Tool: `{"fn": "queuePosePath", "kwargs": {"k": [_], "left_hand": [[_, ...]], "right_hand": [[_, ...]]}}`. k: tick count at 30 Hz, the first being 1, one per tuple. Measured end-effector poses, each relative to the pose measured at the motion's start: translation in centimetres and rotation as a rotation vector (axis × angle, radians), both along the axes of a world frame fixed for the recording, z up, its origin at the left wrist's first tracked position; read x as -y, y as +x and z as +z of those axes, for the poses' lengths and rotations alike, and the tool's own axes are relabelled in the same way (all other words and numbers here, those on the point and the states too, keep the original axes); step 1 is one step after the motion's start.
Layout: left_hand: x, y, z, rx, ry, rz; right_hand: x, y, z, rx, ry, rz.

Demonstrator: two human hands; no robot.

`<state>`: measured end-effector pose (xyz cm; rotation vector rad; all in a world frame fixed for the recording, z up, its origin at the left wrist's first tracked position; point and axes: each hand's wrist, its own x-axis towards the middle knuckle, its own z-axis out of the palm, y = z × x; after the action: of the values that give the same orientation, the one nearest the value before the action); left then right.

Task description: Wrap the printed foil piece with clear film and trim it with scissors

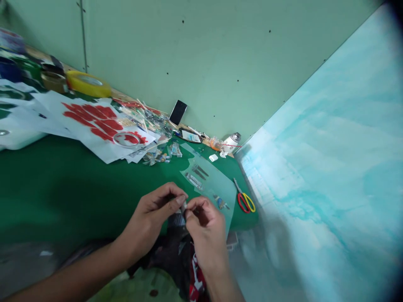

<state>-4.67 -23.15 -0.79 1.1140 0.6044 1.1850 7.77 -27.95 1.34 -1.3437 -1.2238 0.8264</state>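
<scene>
My left hand [154,216] and my right hand [206,226] meet at the front edge of the green table [94,197]. Between their pinched fingertips is a small pale piece [183,207], too small to make out clearly. Just beyond my right hand lies a translucent sheet [217,180] bearing two dark narrow pieces [200,171], a clear packet [194,180] and a small blue and brown packet [221,202].
Red and yellow handled scissors [245,202] lie near the table's right edge. Papers with red shapes [103,121], yellow tape [90,84], small packets [157,157], a phone [178,112] and a spray can [232,141] sit toward the green wall [204,50].
</scene>
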Motion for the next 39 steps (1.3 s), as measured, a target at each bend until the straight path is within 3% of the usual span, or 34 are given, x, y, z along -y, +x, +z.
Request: {"fn": "queuePosePath", "kwargs": {"k": [8, 12, 19, 26, 30, 39], "left_hand": [[0.21, 0.50, -0.02, 0.036, 0.009, -0.003], [0.42, 0.67, -0.04, 0.051, 0.025, -0.017], [0.15, 0.50, 0.06, 0.076, -0.086, -0.020], [0.17, 0.53, 0.14, 0.083, -0.063, -0.023], [0.32, 0.63, 0.16, 0.098, -0.054, -0.020], [0.23, 0.93, 0.32, 0.152, -0.253, -0.032]], "right_hand": [[0.27, 0.24, -0.13, -0.103, 0.043, -0.019], [0.22, -0.01, 0.12, -0.050, 0.017, 0.023], [0.21, -0.13, -0.03, -0.018, 0.039, 0.026], [-0.01, -0.44, -0.03, -0.114, 0.046, 0.007], [0.00, -0.46, -0.03, -0.053, 0.045, -0.008], [-0.18, -0.22, -0.28, 0.045, 0.037, -0.016]]}}
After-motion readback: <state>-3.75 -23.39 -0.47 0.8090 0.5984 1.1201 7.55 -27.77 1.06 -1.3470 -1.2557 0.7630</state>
